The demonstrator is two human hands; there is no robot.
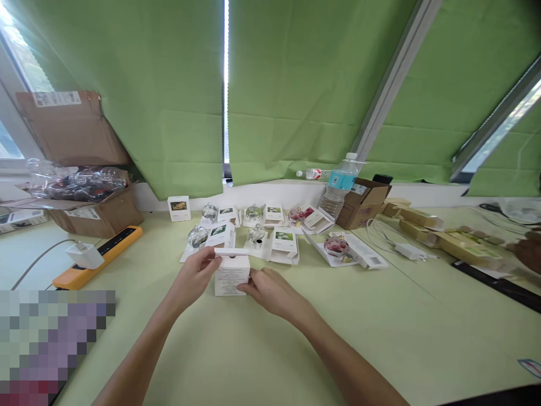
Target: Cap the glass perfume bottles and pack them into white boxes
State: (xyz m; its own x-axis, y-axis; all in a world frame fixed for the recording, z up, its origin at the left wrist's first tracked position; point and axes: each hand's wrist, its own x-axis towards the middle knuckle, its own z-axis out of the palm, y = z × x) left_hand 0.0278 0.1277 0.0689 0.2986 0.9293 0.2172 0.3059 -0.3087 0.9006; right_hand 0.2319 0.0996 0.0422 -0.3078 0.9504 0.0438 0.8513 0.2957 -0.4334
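Note:
A small white carton (231, 278) with fine print on its near face stands upright on the table, its top flap raised at the back. My left hand (198, 272) pinches that flap at its left end. Low on the carton's right side, my right hand (270, 287) grips it, thumb on the near face. Just behind stand glass perfume bottles, among them a clear bottle (257, 235) and another clear bottle (197, 237), lying by opened white cartons (284, 241). A pink bottle (336, 246) rests on an unfolded carton to the right.
A closed white box (179, 209) stands at the back left. An orange power strip (105, 254) holds a white charger (85, 256). Right of the bottles are a large plastic water bottle (338, 189), a cardboard box (362, 204) and a white adapter (409, 251). Gold boxes (462, 248) lie farther right.

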